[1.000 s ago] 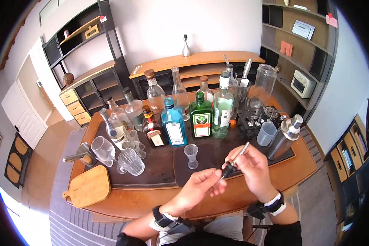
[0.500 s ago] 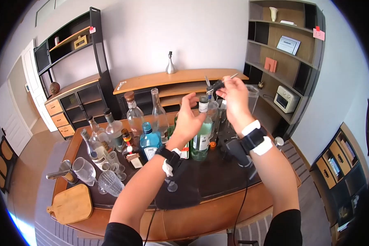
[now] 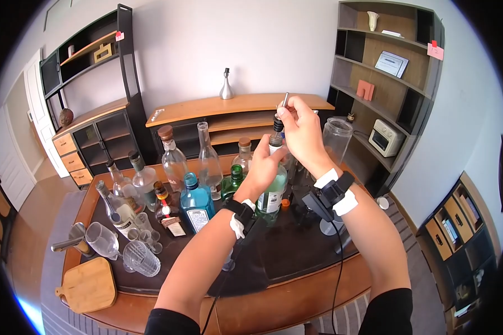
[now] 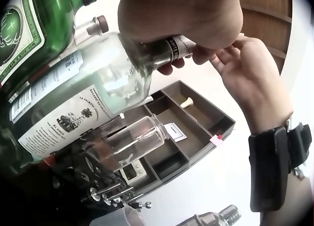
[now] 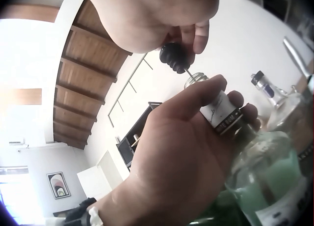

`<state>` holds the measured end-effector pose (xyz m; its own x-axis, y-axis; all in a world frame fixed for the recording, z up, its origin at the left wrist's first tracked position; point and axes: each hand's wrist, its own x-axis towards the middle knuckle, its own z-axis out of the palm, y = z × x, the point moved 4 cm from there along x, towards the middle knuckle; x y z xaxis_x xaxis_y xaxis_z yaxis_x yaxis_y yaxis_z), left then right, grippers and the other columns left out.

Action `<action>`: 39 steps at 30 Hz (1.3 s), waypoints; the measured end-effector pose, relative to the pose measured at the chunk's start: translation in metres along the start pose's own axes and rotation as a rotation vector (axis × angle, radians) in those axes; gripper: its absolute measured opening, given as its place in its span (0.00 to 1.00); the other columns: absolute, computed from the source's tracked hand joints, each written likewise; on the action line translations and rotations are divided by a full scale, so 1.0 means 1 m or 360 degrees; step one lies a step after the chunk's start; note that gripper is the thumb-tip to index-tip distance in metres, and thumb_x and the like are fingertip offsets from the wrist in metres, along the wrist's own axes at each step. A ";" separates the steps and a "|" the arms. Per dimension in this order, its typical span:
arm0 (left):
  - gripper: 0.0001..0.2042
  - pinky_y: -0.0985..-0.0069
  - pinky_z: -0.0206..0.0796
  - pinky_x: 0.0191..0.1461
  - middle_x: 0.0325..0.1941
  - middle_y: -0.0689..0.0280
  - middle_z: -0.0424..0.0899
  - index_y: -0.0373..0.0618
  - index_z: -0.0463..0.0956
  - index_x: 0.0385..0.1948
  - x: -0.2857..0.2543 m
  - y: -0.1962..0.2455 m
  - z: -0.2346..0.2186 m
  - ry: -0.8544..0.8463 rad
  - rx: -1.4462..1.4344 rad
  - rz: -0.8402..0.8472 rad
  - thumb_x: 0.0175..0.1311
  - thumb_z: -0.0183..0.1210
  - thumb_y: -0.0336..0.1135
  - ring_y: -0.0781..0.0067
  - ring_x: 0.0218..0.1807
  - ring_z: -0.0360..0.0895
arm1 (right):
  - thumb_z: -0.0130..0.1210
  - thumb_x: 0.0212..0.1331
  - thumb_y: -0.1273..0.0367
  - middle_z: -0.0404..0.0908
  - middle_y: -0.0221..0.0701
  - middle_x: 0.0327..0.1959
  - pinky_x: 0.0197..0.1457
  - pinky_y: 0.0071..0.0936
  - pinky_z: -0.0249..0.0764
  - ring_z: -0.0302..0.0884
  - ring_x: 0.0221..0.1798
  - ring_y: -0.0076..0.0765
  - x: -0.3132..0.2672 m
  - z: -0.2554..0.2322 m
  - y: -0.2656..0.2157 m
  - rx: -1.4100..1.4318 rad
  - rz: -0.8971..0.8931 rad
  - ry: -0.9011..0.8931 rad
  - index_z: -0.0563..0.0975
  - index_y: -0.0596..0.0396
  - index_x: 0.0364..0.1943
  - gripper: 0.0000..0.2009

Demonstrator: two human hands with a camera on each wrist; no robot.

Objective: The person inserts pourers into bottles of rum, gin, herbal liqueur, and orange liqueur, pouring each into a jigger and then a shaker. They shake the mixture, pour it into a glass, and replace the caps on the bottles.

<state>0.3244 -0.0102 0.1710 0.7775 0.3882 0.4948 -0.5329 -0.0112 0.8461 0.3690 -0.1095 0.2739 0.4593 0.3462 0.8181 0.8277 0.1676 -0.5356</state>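
Note:
My left hand (image 3: 260,171) grips the neck of a clear green-tinted bottle (image 3: 270,196), which stands upright among other bottles. In the right wrist view the fingers of the left hand (image 5: 181,152) wrap the neck label just below the uncapped mouth (image 5: 197,78). Between thumb and fingers, my right hand (image 3: 304,134) pinches a pourer with a black ribbed stopper (image 3: 278,124) and a metal spout above. The stopper (image 5: 173,58) is over the mouth, and its thin metal tube reaches down to the opening. The left wrist view shows the bottle's label (image 4: 68,120).
Left of the hands stand a blue bottle (image 3: 197,202), a green bottle (image 3: 232,183) and several clear ones. Glasses (image 3: 141,258) and a wooden board (image 3: 88,285) are at the left. Behind the right hand is a large glass jar (image 3: 336,137).
Both hands have moved forward from the table's front edge to the green-tinted bottle. The left hand has taken hold of its neck, and the right has brought the pourer over its mouth.

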 end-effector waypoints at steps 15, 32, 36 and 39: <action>0.06 0.79 0.64 0.41 0.32 0.72 0.77 0.43 0.71 0.46 -0.001 0.005 0.005 0.0049 0.0181 -0.0109 0.71 0.53 0.29 0.81 0.35 0.71 | 0.55 0.73 0.73 0.81 0.29 0.34 0.48 0.25 0.75 0.77 0.39 0.22 -0.006 0.006 0.019 0.0043 0.0214 -0.0334 0.75 0.63 0.42 0.05; 0.08 0.76 0.64 0.40 0.34 0.70 0.78 0.41 0.70 0.46 0.000 0.004 0.005 0.0055 0.0194 -0.0069 0.72 0.56 0.32 0.81 0.35 0.71 | 0.58 0.66 0.75 0.83 0.43 0.32 0.42 0.35 0.77 0.82 0.33 0.40 -0.016 0.003 0.016 -0.0028 0.0088 -0.0450 0.75 0.65 0.37 0.05; 0.09 0.76 0.64 0.40 0.34 0.70 0.78 0.40 0.71 0.47 -0.006 0.012 0.009 0.0062 0.0098 -0.0072 0.71 0.56 0.31 0.80 0.35 0.71 | 0.58 0.66 0.76 0.83 0.42 0.31 0.41 0.35 0.77 0.82 0.33 0.38 -0.012 0.005 0.022 -0.0140 0.0000 -0.0520 0.76 0.64 0.37 0.04; 0.09 0.76 0.64 0.40 0.33 0.70 0.77 0.41 0.72 0.48 -0.005 0.011 0.007 0.0036 0.0163 -0.0076 0.71 0.56 0.31 0.80 0.35 0.71 | 0.57 0.67 0.75 0.83 0.37 0.31 0.42 0.33 0.77 0.81 0.34 0.32 -0.010 0.003 0.029 0.0096 0.0135 -0.0625 0.76 0.63 0.36 0.04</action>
<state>0.3167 -0.0186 0.1794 0.7928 0.4111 0.4500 -0.4578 -0.0859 0.8849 0.3873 -0.1059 0.2498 0.3575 0.6854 0.6344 0.7662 0.1732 -0.6189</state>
